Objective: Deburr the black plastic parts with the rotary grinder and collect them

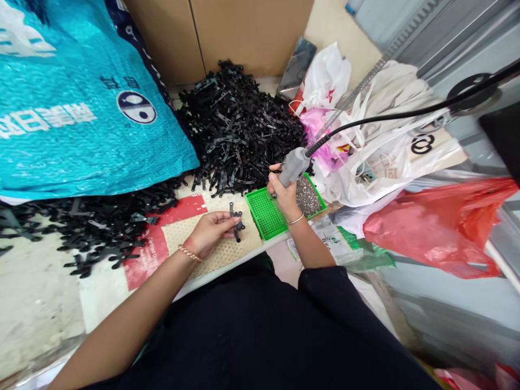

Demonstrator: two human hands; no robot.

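Observation:
My left hand [215,228] pinches a few small black plastic parts [238,223] above a beige dotted mat [211,254]. Wrapped round a grey electric screwdriver [293,167] is my right hand [284,192], with a black cable running up from the tool's top end. Beneath it lies a green tray [266,234]; its left part is a grid of holes and its right part holds a heap of small metal screws [307,197]. The screwdriver's tip is hidden behind my right hand, so I cannot tell whether it touches the tray.
Behind the tray rises a large pile of black parts [239,130]; more lie loose at the left. A blue woven sack [81,108] leans in from the upper left. White plastic bags [377,168] and a red bag [439,227] crowd the right. A coiled spring [365,76] hangs beside the cable.

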